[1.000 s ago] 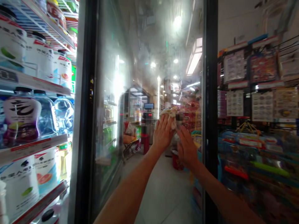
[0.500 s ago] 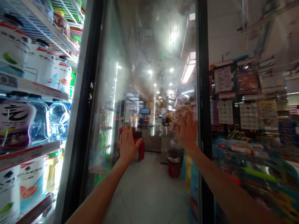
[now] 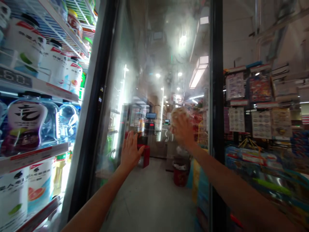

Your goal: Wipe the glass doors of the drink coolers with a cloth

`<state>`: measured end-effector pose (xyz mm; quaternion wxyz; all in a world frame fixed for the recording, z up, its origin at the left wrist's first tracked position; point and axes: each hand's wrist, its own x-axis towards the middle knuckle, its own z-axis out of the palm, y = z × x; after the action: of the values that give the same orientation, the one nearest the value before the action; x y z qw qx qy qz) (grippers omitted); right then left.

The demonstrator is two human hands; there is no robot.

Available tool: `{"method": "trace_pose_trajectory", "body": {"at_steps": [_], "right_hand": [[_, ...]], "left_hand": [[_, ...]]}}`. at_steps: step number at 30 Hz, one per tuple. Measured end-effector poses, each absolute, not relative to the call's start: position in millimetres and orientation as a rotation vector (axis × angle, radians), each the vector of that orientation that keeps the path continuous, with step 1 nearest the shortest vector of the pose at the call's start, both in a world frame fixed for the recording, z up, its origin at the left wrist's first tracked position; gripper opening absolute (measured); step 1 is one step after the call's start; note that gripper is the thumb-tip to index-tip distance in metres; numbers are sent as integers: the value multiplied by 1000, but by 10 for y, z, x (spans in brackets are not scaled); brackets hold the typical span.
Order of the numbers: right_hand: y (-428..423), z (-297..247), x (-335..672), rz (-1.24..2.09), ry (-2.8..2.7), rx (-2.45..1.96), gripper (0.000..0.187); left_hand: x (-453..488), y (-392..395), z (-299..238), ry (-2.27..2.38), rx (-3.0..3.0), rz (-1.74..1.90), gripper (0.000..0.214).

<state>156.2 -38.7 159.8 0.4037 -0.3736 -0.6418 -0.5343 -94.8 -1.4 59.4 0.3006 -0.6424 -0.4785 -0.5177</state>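
Note:
A glass fridge door (image 3: 154, 48) with a dark frame stands swung out in front of me, its upper pane fogged and streaked. My left hand (image 3: 130, 150) lies with spread fingers against the glass, left of the middle, and holds nothing. On the right half of the pane, my right hand (image 3: 184, 130) presses a pale, crumpled cloth (image 3: 178, 113) to the glass. Motion smears this hand and the cloth, and the fingers partly cover the cloth.
Lit fridge shelves (image 3: 36, 154) with several drink bottles (image 3: 24, 124) are at the left. Hanging packaged goods (image 3: 259, 85) fill a rack at the right. Through the glass I see a red bin (image 3: 180, 174), a checkout screen (image 3: 151, 116) and the floor (image 3: 145, 199).
My right hand has moved left across the glass with the cloth. The left hand stays at about the same spot on the pane. The view has shifted slightly to the left.

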Motion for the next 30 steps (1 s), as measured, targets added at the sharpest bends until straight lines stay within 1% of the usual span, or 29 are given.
{"method": "trace_pose_trajectory", "body": {"at_steps": [3, 5, 7, 9, 11, 12, 14, 17, 19, 21, 24, 26, 28, 30], "right_hand": [[-390, 1861, 1734, -1194, -1215, -1010, 51], [-319, 1870, 1548, -1152, -1158, -1006, 52], [-227, 1709, 1201, -1206, -1336, -975, 52], [-159, 1482, 884, -1317, -1666, -867, 49], [-148, 1343, 754, -1390, -1886, -762, 46], [-166, 1344, 772, -1398, -1897, -759, 46], [-227, 1489, 909, -1346, -1711, -868, 47], [-277, 1838, 1039, -1177, -1309, -1047, 49], [-228, 1914, 887, -1133, -1256, -1055, 49], [-120, 1766, 556, -1187, -1441, -969, 48], [68, 1326, 17, -1321, -1925, -673, 43], [138, 1163, -189, -1364, -2129, -497, 41], [145, 1265, -238, -1342, -2088, -522, 41], [122, 1609, -208, -1254, -1873, -684, 45]], "left_hand": [[-1057, 5, 564, -1315, -1698, -1399, 58], [-1100, 19, 546, -1323, -1709, -1401, 61], [-1127, 21, 536, -1327, -1729, -1382, 63], [-1166, 5, 538, -1330, -1746, -1356, 61], [-1244, -19, 550, -1354, -1738, -1358, 59], [-1301, -31, 559, -1381, -1722, -1374, 59], [-1436, -48, 579, -1449, -1673, -1424, 58], [-1622, -53, 610, -1519, -1610, -1469, 56], [-1688, -43, 621, -1559, -1611, -1452, 57], [-1707, -24, 616, -1588, -1640, -1416, 58], [-1720, 9, 574, -1552, -1656, -1371, 56], [-1773, 21, 534, -1537, -1630, -1356, 54], [-1875, 14, 498, -1573, -1611, -1348, 55], [-2005, -10, 469, -1634, -1609, -1341, 55]]}}
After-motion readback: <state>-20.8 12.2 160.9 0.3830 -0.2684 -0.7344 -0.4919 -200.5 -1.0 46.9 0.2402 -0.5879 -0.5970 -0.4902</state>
